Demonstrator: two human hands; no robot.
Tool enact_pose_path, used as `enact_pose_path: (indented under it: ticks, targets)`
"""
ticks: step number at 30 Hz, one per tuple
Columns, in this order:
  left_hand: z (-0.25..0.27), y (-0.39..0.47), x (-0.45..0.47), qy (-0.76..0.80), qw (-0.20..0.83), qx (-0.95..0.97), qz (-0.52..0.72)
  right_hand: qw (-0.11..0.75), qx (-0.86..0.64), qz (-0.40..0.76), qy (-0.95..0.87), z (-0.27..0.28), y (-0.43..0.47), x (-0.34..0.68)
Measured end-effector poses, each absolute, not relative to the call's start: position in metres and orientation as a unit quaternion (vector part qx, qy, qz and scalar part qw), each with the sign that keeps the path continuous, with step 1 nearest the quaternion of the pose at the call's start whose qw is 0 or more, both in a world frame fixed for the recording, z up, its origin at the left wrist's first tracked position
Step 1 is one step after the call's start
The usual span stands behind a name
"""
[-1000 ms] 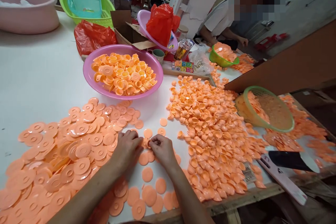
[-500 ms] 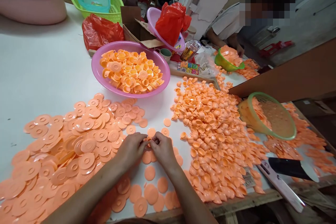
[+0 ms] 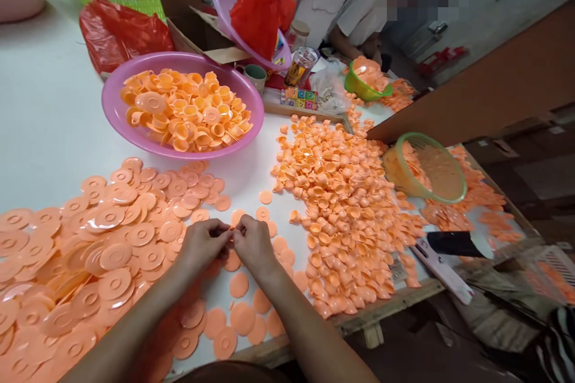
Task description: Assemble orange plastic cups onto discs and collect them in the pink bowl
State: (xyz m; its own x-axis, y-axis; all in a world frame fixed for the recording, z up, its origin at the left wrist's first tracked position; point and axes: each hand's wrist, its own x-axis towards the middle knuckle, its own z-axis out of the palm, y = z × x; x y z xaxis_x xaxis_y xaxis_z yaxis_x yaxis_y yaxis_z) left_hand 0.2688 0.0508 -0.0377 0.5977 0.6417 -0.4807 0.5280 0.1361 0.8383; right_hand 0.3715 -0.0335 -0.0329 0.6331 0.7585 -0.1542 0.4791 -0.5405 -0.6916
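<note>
My left hand (image 3: 204, 243) and my right hand (image 3: 254, 243) meet at the fingertips over the white table. Both are closed in a pinch, and what sits between the fingers is mostly hidden; only a bit of orange shows. Under and around them lie loose orange plastic discs (image 3: 243, 318). To the left spreads a heap of orange toy saucers (image 3: 115, 256), each with a raised ring. On the right is a large pile of small orange toy cups (image 3: 332, 221). Beyond my hands stands a pink-purple basin (image 3: 108, 114) filled with orange cups and a few saucers.
A yellow-green basket (image 3: 398, 170) with orange pieces stands right, near a fan-like tool with a pale handle (image 3: 442, 269). At the back are red bags (image 3: 123, 36), a cardboard box (image 3: 184, 21), a mug (image 3: 255, 76) and a green bowl (image 3: 359, 87). Another person (image 3: 359, 18) sits behind.
The view has shifted, so the scene sits further left and higher in the picture. My hands remain together in the same pinch over the discs.
</note>
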Motion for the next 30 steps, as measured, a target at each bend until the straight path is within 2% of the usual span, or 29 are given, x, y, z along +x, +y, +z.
enact_pose_path:
  ticks: [4,6,9,13,17,20,23,25,28,30]
  targets:
    - [-0.034,0.049,0.272,0.455,0.494,0.737,0.081,0.406,-0.807,0.248,-0.349,-0.036,-0.046,0.37]
    - [-0.032,0.043,0.27,0.425,0.469,0.766,0.114,0.456,-0.776,0.246,-0.36,-0.035,-0.057,0.364]
    - [-0.029,0.031,0.26,0.373,0.54,0.739,0.155,0.499,-0.746,0.221,-0.383,-0.03,-0.071,0.355]
    - [-0.018,0.026,0.25,0.37,0.641,0.647,0.182,0.513,-0.723,0.222,-0.406,-0.022,-0.082,0.362]
    - [0.025,0.069,0.267,0.413,0.606,0.64,0.229,0.474,-0.806,0.103,-0.339,-0.021,-0.09,0.406]
    - [0.076,0.126,0.296,0.396,0.586,0.635,0.312,0.381,-0.88,0.0,-0.283,-0.024,-0.093,0.444]
    - [0.11,0.166,0.311,0.404,0.521,0.649,0.38,0.292,-0.913,0.0,-0.285,-0.028,-0.095,0.467]
    - [0.107,0.168,0.305,0.4,0.468,0.714,0.334,0.268,-0.916,0.022,-0.298,-0.031,-0.098,0.474]
    - [0.068,0.143,0.271,0.322,0.42,0.838,0.136,0.26,-0.919,0.029,-0.295,-0.033,-0.105,0.476]
    - [0.032,0.119,0.247,0.292,0.347,0.891,0.038,0.282,-0.918,0.047,-0.276,-0.029,-0.106,0.474]
